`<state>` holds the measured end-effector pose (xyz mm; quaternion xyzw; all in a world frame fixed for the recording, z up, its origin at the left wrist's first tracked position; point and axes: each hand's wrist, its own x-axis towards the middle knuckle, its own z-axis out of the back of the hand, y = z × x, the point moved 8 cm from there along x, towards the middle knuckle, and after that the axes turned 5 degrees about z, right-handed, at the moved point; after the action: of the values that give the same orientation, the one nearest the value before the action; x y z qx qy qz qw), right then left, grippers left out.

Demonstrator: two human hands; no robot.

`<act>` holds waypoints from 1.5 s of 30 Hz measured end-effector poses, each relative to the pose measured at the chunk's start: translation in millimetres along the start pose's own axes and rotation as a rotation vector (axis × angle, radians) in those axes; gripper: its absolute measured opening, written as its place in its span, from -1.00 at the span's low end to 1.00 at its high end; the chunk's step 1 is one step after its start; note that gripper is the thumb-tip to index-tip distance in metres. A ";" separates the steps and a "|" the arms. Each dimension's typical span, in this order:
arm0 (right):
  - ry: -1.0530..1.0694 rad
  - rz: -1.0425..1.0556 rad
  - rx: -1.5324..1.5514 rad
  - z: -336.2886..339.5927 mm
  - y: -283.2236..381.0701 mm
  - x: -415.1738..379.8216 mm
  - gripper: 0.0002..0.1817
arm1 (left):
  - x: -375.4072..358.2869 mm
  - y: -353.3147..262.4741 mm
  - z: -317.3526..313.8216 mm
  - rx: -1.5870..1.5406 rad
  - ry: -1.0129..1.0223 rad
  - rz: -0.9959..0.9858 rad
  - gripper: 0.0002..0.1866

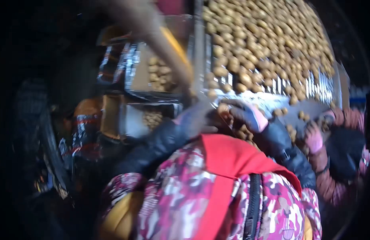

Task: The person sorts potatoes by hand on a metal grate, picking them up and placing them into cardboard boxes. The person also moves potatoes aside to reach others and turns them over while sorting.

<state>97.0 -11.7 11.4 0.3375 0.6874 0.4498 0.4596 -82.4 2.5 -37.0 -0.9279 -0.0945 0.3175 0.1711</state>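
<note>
Potatoes (265, 44): mostly heaped on slatted bed (321, 86), far R; more in far box (139, 70) & near box (111, 116), both L.
Handling: prob. firm, light singly, poss. slick if damp, may bruise if dropped; best hold = fingertips round the middle.
L hand (194, 117): gloved, blurred, nr bed's near L corner; can't tell finger spread or if it grips anything.
R hand (247, 115): gloved, fingers part-curled, right by potatoes; can't tell if one's grasped.
Co-worker's hand (313, 139): pink glove, R side, nr loose potatoes.
</note>
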 end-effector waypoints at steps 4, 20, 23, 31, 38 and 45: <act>-0.098 -0.001 -0.066 12.8 -20.9 6.6 -0.60 | -16.6 -2.0 24.4 0.120 -0.031 -0.061 -0.47; -0.168 0.336 -1.125 23.2 -50.7 -52.8 -0.42 | -161.2 -239.5 216.6 0.040 -0.739 -0.464 -0.60; -0.231 0.354 -1.350 48.0 -67.5 -63.6 -0.34 | -79.6 -124.3 130.1 0.917 -0.755 0.375 -0.51; -0.815 -0.166 -1.525 232.8 -84.9 -145.4 -0.38 | 71.0 -81.0 -70.0 1.597 -0.148 -0.630 -0.59; -0.782 0.094 -1.342 250.1 9.8 -30.1 -0.28 | 175.9 -155.9 -70.9 1.891 -0.872 -0.735 -0.33; -0.538 0.089 -1.312 215.4 34.8 120.5 -0.24 | 212.6 -161.0 -44.9 2.031 -0.863 -0.387 -0.01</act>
<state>258.1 173.2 -33.1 0.1183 0.1231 0.6905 0.7029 100.7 200.1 -61.4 -0.1399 0.0142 0.5106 0.8482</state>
